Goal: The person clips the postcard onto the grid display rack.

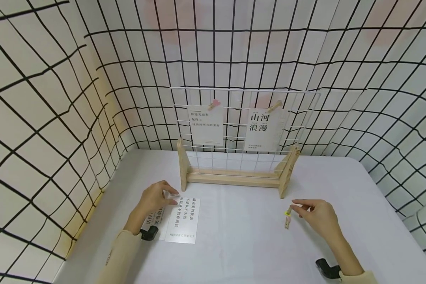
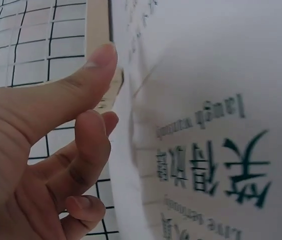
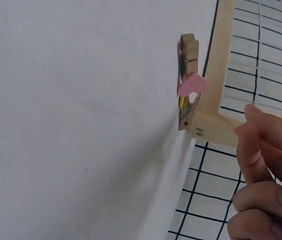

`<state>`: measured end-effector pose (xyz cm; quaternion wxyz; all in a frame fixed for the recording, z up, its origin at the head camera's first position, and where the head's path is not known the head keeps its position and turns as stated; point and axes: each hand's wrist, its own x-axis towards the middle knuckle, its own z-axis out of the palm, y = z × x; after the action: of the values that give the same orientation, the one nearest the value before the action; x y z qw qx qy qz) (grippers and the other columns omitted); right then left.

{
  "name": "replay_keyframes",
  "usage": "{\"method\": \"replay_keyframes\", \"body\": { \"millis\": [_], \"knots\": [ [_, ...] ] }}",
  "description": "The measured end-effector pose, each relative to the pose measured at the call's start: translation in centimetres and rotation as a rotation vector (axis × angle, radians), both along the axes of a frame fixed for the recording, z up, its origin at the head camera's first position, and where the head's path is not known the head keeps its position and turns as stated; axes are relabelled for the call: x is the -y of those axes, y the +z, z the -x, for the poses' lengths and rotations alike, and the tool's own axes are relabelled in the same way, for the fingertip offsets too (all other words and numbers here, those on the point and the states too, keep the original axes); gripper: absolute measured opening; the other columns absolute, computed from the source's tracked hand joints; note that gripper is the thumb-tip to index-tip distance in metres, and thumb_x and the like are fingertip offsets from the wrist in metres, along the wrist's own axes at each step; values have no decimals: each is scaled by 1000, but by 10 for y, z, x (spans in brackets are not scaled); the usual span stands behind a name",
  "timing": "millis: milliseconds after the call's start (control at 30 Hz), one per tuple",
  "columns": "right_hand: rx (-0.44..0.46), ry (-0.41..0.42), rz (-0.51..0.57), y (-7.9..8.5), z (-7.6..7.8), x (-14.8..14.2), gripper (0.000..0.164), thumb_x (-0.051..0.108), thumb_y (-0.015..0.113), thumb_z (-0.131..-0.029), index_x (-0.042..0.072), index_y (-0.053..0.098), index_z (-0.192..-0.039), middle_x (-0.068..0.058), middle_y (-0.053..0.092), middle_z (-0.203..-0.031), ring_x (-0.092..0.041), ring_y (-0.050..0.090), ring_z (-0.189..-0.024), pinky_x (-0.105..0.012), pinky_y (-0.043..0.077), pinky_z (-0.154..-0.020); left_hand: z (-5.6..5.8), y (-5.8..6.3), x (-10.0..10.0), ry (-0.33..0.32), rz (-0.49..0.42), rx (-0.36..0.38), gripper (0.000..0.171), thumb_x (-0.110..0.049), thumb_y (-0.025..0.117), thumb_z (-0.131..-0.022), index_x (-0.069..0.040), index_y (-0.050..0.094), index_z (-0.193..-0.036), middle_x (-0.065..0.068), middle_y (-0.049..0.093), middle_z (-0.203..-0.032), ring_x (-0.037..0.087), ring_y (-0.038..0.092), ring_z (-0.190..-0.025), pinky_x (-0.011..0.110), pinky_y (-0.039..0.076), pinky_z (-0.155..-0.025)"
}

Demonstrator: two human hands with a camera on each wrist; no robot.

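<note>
My left hand point(image 1: 158, 197) hovers over two printed cards, its thumb and fingers apart with nothing between them. The right card point(image 1: 183, 227) partly covers the left card point(image 1: 159, 217), whose large green characters point(image 2: 241, 165) show in the left wrist view. On the right side of the white table, my right hand point(image 1: 319, 217) is beside a couple of small wooden clothespins point(image 1: 287, 223). Its thumb and index finger are bent toward each other, holding nothing. A pink heart point(image 3: 193, 85) decorates one clothespin, and a bit of yellow shows next to it.
A white wire grid rack point(image 1: 234, 157) on a wooden stand point(image 1: 234, 179) stands at the back. Two cards hang from it: a left one point(image 1: 206, 130) under a pink-tipped clothespin point(image 1: 214, 104) and a right one point(image 1: 262, 136) under a plain clothespin point(image 1: 275, 105). Black wire mesh point(image 1: 234, 47) surrounds the table.
</note>
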<state>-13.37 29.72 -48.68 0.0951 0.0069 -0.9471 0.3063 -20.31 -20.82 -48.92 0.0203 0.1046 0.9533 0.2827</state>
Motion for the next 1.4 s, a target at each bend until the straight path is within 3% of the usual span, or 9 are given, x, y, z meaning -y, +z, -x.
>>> {"method": "replay_keyframes", "body": {
  "millis": [300,467,700,900,1133,1400],
  "knots": [
    [83,-66,-47,-10,1,6,30,30,84,-87,10,82,-108,3,67,-71,-8,43,-53,-23,30,-44,-2,-9,-3,8,4,21,32,-19,95,-71,-14,82,-99,1,67,-101,14,51,-76,27,41,-65],
    [83,-89,-69,-10,1,7,30,35,85,-85,8,83,-98,0,67,-70,-12,47,-55,-25,33,-44,-1,-9,-7,18,6,9,30,-19,96,-69,-13,81,-94,2,67,-101,14,51,-76,26,42,-65],
    [211,-85,-97,-5,2,9,40,51,82,-84,11,79,-82,3,67,-67,-15,51,-58,-28,37,-45,0,-10,-10,26,-27,29,29,-16,96,-69,-11,78,-91,4,66,-99,15,50,-75,26,40,-64],
    [239,-79,-95,-6,5,10,39,48,81,-85,10,78,-80,2,70,-70,-16,54,-61,-30,39,-47,1,-14,-8,10,-64,33,31,-13,96,-68,-12,71,-85,3,62,-93,15,48,-73,24,39,-62],
    [303,-67,-80,-8,9,12,36,45,80,-86,9,77,-83,-4,76,-81,-19,61,-69,-31,44,-51,0,-16,-6,-10,-77,49,32,-15,95,-71,-11,75,-95,4,65,-100,15,47,-74,24,39,-63],
    [361,-48,-104,-2,18,15,34,39,79,-86,7,71,-79,-4,67,-74,-20,58,-69,-31,42,-52,-2,-15,-3,4,-102,79,33,-15,97,-68,-11,75,-93,3,62,-100,16,48,-79,27,39,-66]
  ]
}}
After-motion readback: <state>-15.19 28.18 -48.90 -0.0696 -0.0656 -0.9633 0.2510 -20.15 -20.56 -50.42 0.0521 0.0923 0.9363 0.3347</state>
